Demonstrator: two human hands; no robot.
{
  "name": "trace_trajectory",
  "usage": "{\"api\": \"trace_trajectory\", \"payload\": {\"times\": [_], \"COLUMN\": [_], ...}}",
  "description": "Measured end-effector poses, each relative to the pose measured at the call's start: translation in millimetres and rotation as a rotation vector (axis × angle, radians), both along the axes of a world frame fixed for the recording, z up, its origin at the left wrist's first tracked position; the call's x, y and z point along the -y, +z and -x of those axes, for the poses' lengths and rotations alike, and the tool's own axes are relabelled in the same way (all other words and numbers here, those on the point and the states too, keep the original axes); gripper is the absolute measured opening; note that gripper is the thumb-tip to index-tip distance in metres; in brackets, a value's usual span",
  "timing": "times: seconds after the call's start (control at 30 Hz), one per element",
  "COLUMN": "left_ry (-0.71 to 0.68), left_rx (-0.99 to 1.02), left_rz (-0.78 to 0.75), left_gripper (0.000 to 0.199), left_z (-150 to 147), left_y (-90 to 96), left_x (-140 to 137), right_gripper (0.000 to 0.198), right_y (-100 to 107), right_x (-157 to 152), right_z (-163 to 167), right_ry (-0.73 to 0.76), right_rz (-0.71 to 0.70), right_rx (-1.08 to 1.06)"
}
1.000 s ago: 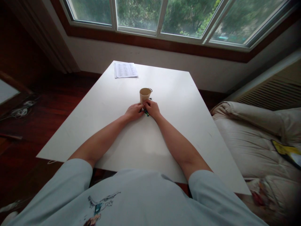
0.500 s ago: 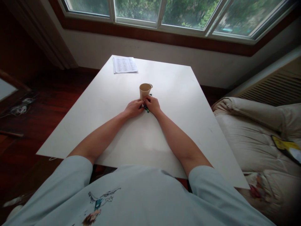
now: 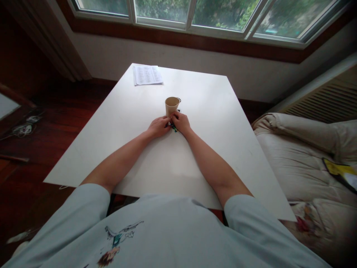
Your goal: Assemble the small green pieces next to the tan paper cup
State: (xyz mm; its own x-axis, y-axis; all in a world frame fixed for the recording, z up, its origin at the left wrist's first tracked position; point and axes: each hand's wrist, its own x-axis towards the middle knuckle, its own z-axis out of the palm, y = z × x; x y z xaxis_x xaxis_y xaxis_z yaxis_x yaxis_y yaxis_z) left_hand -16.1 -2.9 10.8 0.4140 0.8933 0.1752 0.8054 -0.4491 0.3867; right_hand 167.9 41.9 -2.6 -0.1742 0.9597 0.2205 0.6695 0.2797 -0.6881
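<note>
A tan cup [image 3: 171, 107] stands upright on the white table [image 3: 117, 123], just beyond my fingertips. A dark loop shows at its right rim. My left hand [image 3: 159, 125] and my right hand [image 3: 180, 121] meet in front of the cup, their fingers curled and bent together. Between and under them lie small dark, green and blue pieces [image 3: 174, 127], too small to name. Whatever the fingers pinch is hidden. A small dark and white item [image 3: 179, 111] peeks out beside the cup, behind my right hand.
Printed sheets of paper [image 3: 147, 75] lie at the table's far left corner. A beige padded sofa [image 3: 295, 160] with a yellow and black item [image 3: 338, 171] on it stands to the right. Beyond the table are a wall and a window [image 3: 164, 13]. White cables [image 3: 23, 128] lie on the floor at left.
The view has tilted very slightly, so the table and cup sit a little higher in the picture. Both hands stay together in front of the cup, with hardly any visible movement.
</note>
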Motion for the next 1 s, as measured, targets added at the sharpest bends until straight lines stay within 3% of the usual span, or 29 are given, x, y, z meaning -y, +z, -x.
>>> {"api": "trace_trajectory", "payload": {"times": [1.0], "left_ry": [0.014], "left_rx": [0.027], "left_rz": [-0.003], "left_gripper": [0.026], "left_z": [0.5], "left_y": [0.0], "left_x": [0.7], "right_gripper": [0.025], "right_y": [-2.4], "right_x": [-2.0], "right_z": [0.3], "right_ry": [0.007], "right_rz": [-0.03], "right_rx": [0.001]}}
